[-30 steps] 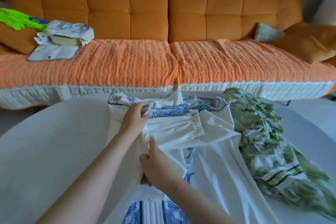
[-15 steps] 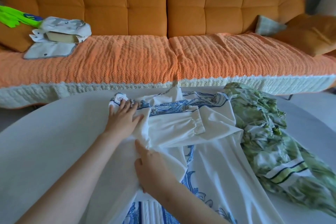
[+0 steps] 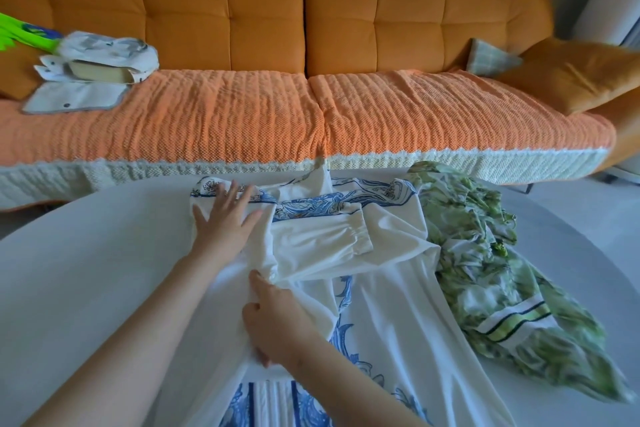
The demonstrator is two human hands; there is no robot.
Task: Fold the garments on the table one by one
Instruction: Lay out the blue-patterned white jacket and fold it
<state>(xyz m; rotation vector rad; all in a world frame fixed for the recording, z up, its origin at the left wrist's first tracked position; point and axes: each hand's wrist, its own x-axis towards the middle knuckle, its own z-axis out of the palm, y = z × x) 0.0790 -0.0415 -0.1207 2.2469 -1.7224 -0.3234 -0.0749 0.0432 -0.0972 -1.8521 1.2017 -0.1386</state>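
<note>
White garment (image 3: 391,322) — left hand (image 3: 225,229) flat, right hand (image 3: 277,322) around fold

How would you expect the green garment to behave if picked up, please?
Probably floppy: the green garment lies crumpled in loose folds on the table. Likely light, since the thin cloth holds small wrinkles. Being sprawled, it may trail when lifted.

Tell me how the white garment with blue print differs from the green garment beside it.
Pattern: the white garment has blue scrollwork; the green garment has a leafy print and a striped band.
Pose: the white garment lies spread out with a sleeve folded across; the green garment is a crumpled heap.
Handling: the left hand presses flat on the white garment and the right hand grips its fabric; the green garment is untouched.
Both lie on the table.
</note>
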